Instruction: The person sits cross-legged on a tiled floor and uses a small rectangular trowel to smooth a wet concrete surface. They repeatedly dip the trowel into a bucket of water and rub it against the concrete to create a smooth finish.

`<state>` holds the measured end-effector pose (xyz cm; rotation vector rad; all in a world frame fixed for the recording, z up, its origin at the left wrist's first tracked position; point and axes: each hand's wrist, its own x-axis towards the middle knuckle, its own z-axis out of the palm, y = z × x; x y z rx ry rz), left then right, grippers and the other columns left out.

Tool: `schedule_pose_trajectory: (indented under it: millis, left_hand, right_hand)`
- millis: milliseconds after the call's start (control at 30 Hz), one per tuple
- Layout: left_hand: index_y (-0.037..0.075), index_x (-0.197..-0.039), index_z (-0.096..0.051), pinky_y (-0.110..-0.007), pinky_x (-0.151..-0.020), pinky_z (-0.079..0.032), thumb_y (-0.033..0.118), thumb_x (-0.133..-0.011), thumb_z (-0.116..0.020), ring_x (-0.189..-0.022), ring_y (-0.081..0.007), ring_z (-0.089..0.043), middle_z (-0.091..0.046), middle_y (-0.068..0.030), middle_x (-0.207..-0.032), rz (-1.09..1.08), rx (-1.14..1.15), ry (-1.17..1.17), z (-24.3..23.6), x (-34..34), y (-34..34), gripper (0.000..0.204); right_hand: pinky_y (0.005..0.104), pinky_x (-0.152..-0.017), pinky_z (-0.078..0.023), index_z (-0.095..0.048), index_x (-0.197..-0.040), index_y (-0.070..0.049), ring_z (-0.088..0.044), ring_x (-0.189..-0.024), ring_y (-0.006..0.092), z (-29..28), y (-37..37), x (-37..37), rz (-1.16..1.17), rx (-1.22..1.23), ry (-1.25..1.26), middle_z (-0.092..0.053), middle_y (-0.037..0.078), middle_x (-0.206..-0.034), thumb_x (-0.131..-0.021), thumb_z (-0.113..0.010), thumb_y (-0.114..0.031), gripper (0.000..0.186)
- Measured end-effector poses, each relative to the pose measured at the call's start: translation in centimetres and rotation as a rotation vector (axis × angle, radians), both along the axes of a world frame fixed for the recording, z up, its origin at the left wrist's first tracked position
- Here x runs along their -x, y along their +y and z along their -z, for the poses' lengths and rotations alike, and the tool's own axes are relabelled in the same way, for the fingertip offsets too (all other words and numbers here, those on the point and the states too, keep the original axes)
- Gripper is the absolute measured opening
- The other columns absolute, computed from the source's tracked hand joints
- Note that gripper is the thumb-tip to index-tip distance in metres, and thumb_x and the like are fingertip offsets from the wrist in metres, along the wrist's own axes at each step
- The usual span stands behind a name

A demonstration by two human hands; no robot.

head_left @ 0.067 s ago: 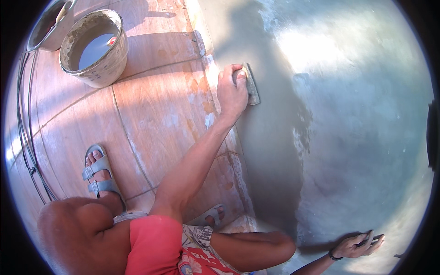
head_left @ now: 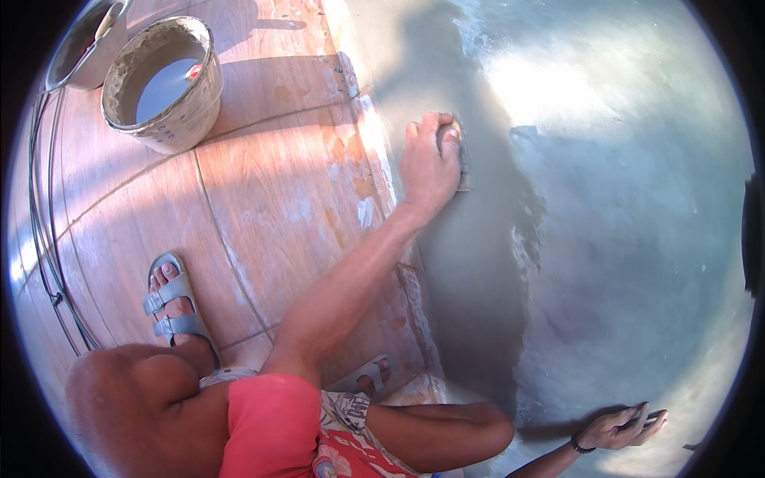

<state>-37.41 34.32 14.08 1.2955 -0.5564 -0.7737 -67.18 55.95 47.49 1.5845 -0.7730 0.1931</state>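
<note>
My left hand [head_left: 430, 163] is closed on a small rectangular float [head_left: 464, 163], which is mostly hidden behind the fingers. It lies against a smooth band of darker grey wet plaster [head_left: 470, 263] beside the tile edge. At the lower right, my right hand [head_left: 621, 429], with a dark bracelet at the wrist, has its fingers apart and holds nothing. It rests against the paler grey wall [head_left: 621, 319], or very near it; exact contact cannot be made out.
Wood-look tiles [head_left: 263, 199] cover the floor at left, smeared white along the wall. A dirty bucket [head_left: 163, 131] of cloudy liquid stands at upper left beside a second container [head_left: 92, 64]. Black cables [head_left: 52, 263] run along the left. My sandalled foot [head_left: 175, 299] is on the tiles.
My left hand has slid a short way right across the plaster with the float, away from the tile edge. My right hand stays where it was.
</note>
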Motion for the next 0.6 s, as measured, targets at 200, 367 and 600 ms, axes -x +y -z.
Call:
schedule_pose_trajectory:
  millis: [200, 367, 600]
  left_hand:
    - [0.010, -0.117, -0.060, -0.046, -0.076, -0.051, 0.016, -0.095, -0.059, -0.086, -0.0376, -0.062, -0.054, -0.0193, -0.104, 0.273, 0.081, -0.100, -2.6, 8.8, 10.0, 0.023]
    - [0.004, -0.113, -0.060, -0.045, -0.078, -0.050, 0.018, -0.096, -0.056, -0.090, -0.0386, -0.060, -0.055, -0.0198, -0.105, 0.033, -0.069, 0.009, 0.6, 3.9, 3.9, 0.023]
    - [0.010, -0.114, -0.060, -0.045, -0.064, -0.052, 0.016, -0.095, -0.057, -0.073, -0.0349, -0.061, -0.056, -0.0192, -0.103, 0.168, 0.235, -0.219, -6.5, 5.7, 6.1, 0.020]
  right_hand:
    - [0.0540, -0.111, -0.037, -0.064, -0.111, 0.003, -0.043, -0.135, 0.0384, 0.1, 0.3, 0.5, 0.048, 0.031, 0.003, -0.050, 0.022, -0.140, -0.102, -0.051, -0.013, 0.022]
    - [0.0552, -0.111, -0.037, -0.062, -0.112, 0.002, -0.043, -0.135, 0.0400, 0.2, -0.1, -0.5, 0.027, 0.011, -0.012, -0.048, 0.024, -0.141, -0.102, -0.050, -0.011, 0.020]
    - [0.0508, -0.112, -0.037, -0.067, -0.109, 0.005, -0.043, -0.135, 0.0356, 0.8, -0.3, -0.5, 0.003, 0.040, -0.021, -0.054, 0.020, -0.138, -0.101, -0.052, -0.012, 0.024]
